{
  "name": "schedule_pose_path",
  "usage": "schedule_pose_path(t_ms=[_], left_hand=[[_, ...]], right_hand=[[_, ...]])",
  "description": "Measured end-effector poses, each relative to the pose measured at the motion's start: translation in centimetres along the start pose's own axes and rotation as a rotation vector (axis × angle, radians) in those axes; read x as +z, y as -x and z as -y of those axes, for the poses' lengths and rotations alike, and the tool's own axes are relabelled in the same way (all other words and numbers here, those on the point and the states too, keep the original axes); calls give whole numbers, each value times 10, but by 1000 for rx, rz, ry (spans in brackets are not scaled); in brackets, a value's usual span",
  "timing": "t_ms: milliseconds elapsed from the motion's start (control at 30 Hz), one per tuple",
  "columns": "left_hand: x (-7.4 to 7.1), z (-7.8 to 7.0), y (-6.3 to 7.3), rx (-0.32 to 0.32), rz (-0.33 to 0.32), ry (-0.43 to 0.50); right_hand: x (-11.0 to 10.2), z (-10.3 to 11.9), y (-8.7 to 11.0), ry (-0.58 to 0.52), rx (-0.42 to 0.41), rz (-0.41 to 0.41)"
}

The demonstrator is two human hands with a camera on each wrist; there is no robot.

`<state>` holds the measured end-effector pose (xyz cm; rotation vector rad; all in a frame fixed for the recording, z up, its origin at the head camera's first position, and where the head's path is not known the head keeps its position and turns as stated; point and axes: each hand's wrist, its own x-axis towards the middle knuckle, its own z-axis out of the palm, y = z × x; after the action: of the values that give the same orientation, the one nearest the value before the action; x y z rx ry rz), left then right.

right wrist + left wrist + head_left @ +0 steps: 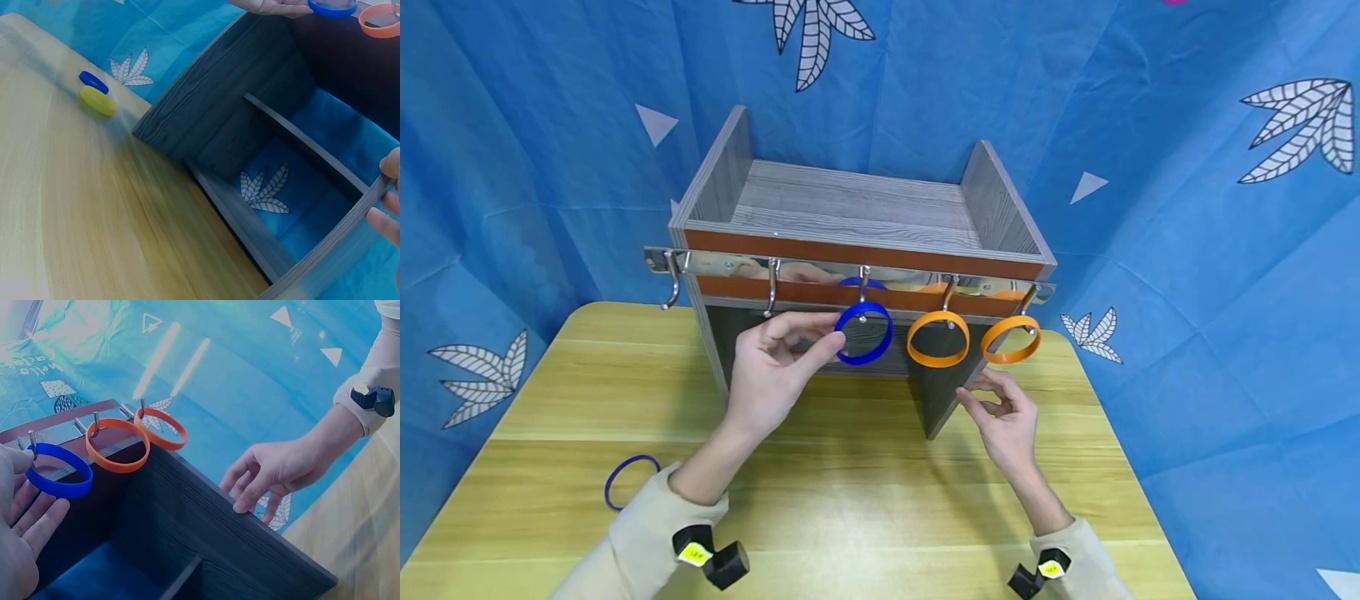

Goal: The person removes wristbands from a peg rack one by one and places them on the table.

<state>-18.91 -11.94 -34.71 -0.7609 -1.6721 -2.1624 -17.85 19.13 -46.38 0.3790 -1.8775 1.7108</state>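
My left hand [771,367] pinches the left edge of a blue silicone wristband [865,333] that hangs at the middle hook [864,279] of a metal hook rail. To its right, two orange wristbands [937,339] hang on separate hooks. My right hand [1003,417] grips the front edge of the right side panel [951,396] of a grey wooden shelf [857,192]. In the right wrist view its fingertips [387,225] lie against the panel's edge. The left wrist view shows the left fingers [47,528] beneath the blue wristband.
Two hooks [772,287] on the left of the rail carry nothing. On the wooden table [850,517] lies another blue wristband [617,483], partly behind the left sleeve. Next to it in the right wrist view is a yellow wristband [97,100]. A blue patterned cloth [572,167] hangs behind.
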Motion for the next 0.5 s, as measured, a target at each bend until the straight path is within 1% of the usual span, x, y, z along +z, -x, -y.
schedule_pose_path(t_ms=[267,500], left_hand=[[2,-1,-1,-6,17,-1],[2,-3,-1,-19,15,-1]], right_hand=[[0,2,0,15,5,6],[0,3,0,16,7,12]])
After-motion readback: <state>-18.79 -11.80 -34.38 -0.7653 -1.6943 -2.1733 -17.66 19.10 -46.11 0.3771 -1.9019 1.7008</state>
